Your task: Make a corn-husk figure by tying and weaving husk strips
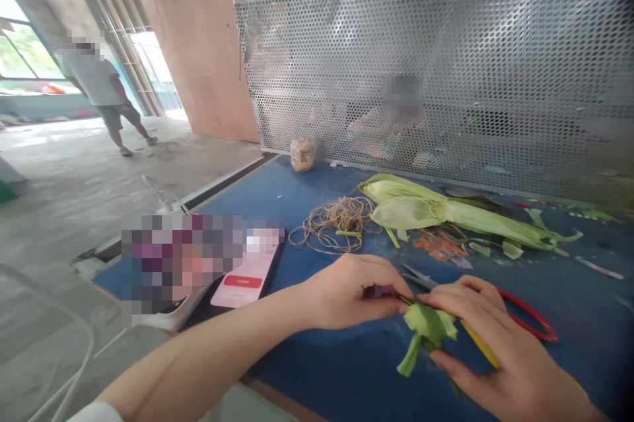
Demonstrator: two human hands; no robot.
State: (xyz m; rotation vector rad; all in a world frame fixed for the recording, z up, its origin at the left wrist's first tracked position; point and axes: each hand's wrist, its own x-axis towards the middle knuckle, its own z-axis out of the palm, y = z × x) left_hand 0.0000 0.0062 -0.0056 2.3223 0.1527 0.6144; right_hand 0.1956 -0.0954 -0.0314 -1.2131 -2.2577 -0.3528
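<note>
A folded bunch of green corn husk (pixel 430 326) is between my two hands over the blue table. My left hand (pixel 359 290) is closed, with thumb and fingertips pinching the thin end of the husk bunch. My right hand (pixel 500 343) holds the bunch from the other side, fingers on top and thumb below. Partly hidden behind my right hand lie scissors with a red handle (pixel 532 316), their blades pointing left. A yellow strip (pixel 480 344) shows under my right palm; its kind is unclear. Beyond my hands lie large pale green corn husks (pixel 421 211).
A tangle of brown twine (pixel 337 220) lies beside the husks. Two phones, one showing a pink screen (pixel 247 273), rest at the left. A pale round block (pixel 302 154) stands near the perforated metal screen (pixel 421 65). One person (pixel 102 82) stands far left; another sits behind the screen.
</note>
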